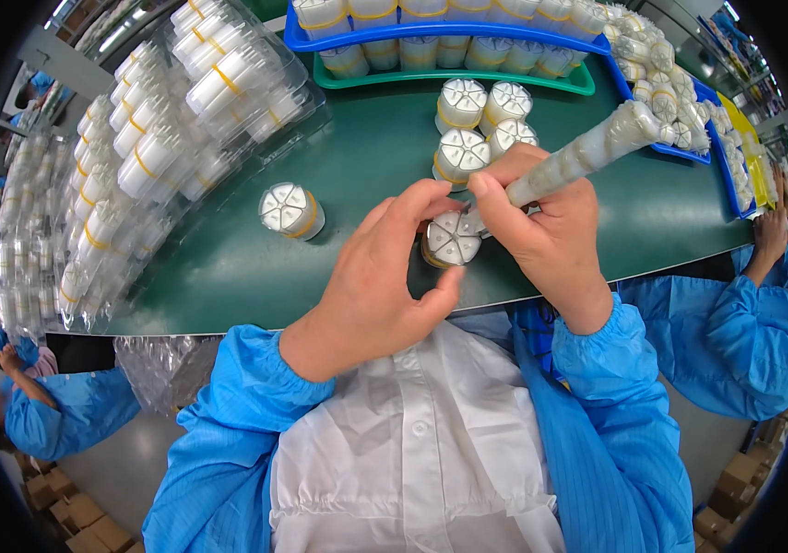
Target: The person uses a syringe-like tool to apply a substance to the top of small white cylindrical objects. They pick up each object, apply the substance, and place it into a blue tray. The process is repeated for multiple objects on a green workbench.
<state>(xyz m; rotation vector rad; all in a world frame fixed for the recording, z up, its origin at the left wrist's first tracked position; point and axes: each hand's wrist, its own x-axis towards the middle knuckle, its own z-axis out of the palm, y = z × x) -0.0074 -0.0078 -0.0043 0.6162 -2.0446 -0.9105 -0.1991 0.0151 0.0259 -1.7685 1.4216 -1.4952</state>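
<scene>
My left hand (366, 276) curls its thumb and fingers round a round bundle (452, 241) of white wedge-shaped pieces, near the table's front edge. The bundle's segmented top faces up. In my right hand (551, 221) is a long, thick tool with a white wrapped handle (592, 152), slanting up to the right. Its thin tip is down at the bundle's right side; whether it touches cannot be made out. Just beyond my hands stand several similar bundles (463, 155) with yellow bands. One more bundle (291, 211) stands apart at the left.
Stacked clear plastic trays (297, 101) with white banded pieces line the left. At the back, a blue tray (366, 40) of bundles sits above a green tray (449, 82). Blue bins (689, 153) of white pieces stand at right. A co-worker's hand (770, 230) rests by the far-right edge.
</scene>
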